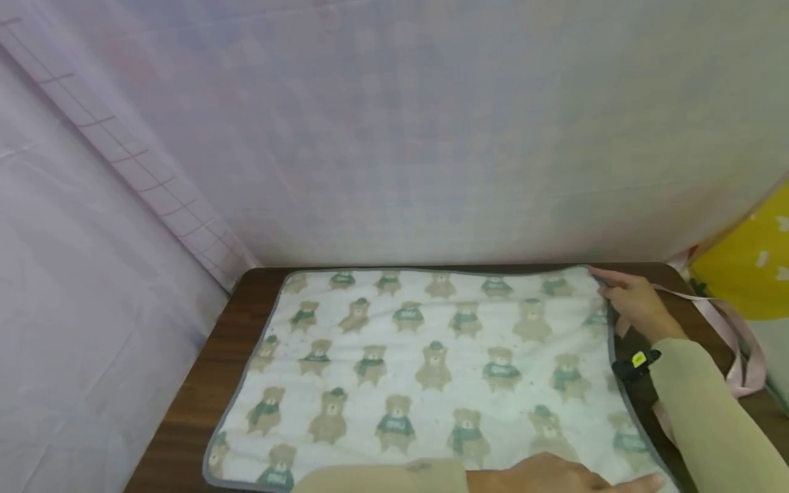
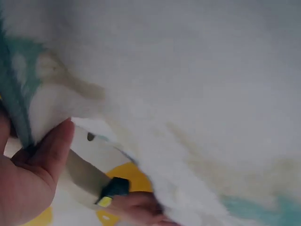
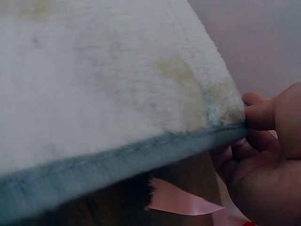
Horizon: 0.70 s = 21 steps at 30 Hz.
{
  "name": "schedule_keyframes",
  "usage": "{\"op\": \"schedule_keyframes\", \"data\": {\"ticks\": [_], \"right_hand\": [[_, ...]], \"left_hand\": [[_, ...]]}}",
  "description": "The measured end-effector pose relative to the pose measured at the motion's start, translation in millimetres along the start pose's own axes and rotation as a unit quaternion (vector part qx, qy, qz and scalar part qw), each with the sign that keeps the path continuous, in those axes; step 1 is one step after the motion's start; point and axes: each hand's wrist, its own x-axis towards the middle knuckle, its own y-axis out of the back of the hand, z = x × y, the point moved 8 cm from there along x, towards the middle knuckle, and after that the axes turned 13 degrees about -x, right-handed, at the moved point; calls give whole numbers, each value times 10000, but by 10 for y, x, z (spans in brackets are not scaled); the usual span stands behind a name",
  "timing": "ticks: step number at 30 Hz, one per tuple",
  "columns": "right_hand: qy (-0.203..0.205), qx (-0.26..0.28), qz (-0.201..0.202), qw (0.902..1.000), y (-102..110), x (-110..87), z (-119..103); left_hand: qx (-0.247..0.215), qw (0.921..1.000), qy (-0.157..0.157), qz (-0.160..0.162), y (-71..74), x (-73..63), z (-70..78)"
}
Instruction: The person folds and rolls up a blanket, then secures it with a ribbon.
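Observation:
A white fleecy blanket [image 1: 394, 370] with a bear print and a grey-blue bound edge lies spread flat on a dark wooden table [image 1: 191, 404]. At its far right corner my right hand [image 1: 641, 305] pinches the edge. In the right wrist view that corner sits between the thumb and fingers of the right hand [image 3: 268, 136]. My left hand [image 1: 548, 476] reaches across to the near right corner, partly cut off by the bottom of the head view. The left wrist view shows the left hand [image 2: 37, 169] gripping the blanket's bound edge.
A pink ribbon [image 1: 742, 349] lies loosely over the table's right side. Beyond it hangs a yellow patterned cloth [image 1: 746, 260]. Pale curtains [image 1: 394, 137] stand right behind the table and along its left [image 1: 74, 287].

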Motion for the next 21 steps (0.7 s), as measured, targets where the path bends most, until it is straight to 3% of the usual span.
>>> {"op": "schedule_keyframes", "data": {"ticks": [3, 7, 10, 14, 18, 19, 21], "right_hand": [[20, 59, -117, 9999, 31, 10, -85], [68, 21, 33, 10000, 123, 14, -174], [114, -58, 234, 9996, 210, 8, -202], [23, -113, 478, 9988, 315, 10, -194], [11, -23, 557, 9984, 339, 25, -250], [33, -36, 541, 9985, 331, 28, -280], [115, -154, 483, 9986, 310, 28, -366]], "left_hand": [[-449, 9980, 5, 446, 157, -123, -41], [-1317, 9867, 243, 918, 324, -235, -153], [-2150, 9696, 337, 1119, 375, -277, -196], [-2929, 9448, 178, 1457, 430, -352, -212], [-3159, 9236, -14, 2172, 552, -520, -248], [-3012, 9226, -79, 2407, 594, -574, -251], [-2957, 9128, -178, 2812, 669, -688, -271]]}}
